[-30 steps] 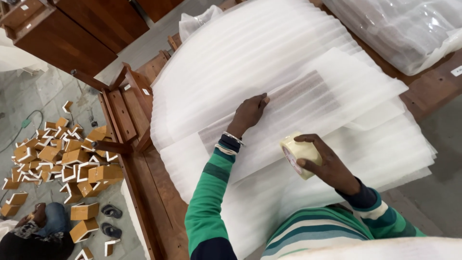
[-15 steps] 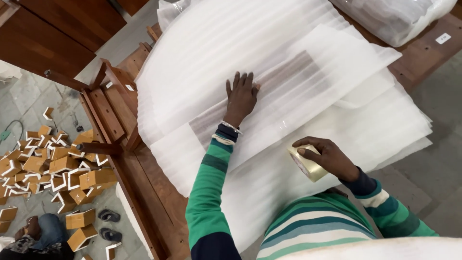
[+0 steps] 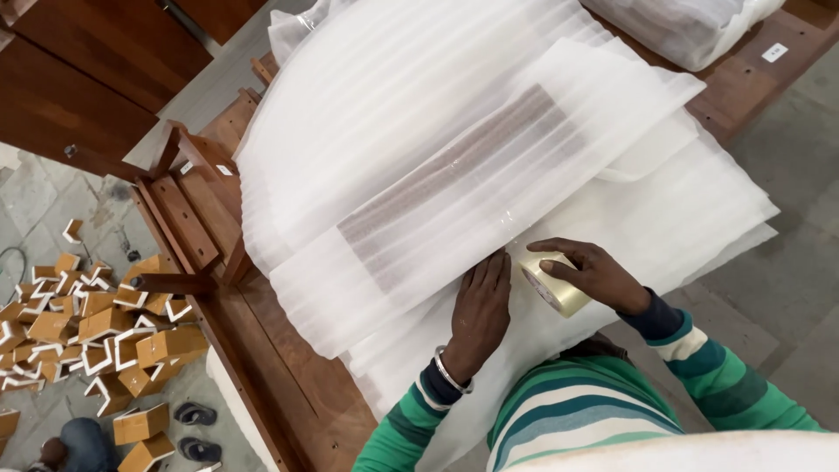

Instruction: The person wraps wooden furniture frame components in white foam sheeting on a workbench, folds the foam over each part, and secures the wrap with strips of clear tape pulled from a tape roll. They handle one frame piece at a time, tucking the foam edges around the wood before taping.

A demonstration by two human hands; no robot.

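left hand (image 3: 482, 308) flat, fingers spread, pressing foam sheet (image 3: 454, 175) edge, gripping nothing | right hand (image 3: 587, 273) curled round tape roll (image 3: 552, 285) just beside | best: keep foam taut, tape low across seam

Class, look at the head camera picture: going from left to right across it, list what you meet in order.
Pile of small brown-and-white cardboard corner pieces → wooden frame → left hand flat on white foam sheet → roll of tape → right hand.
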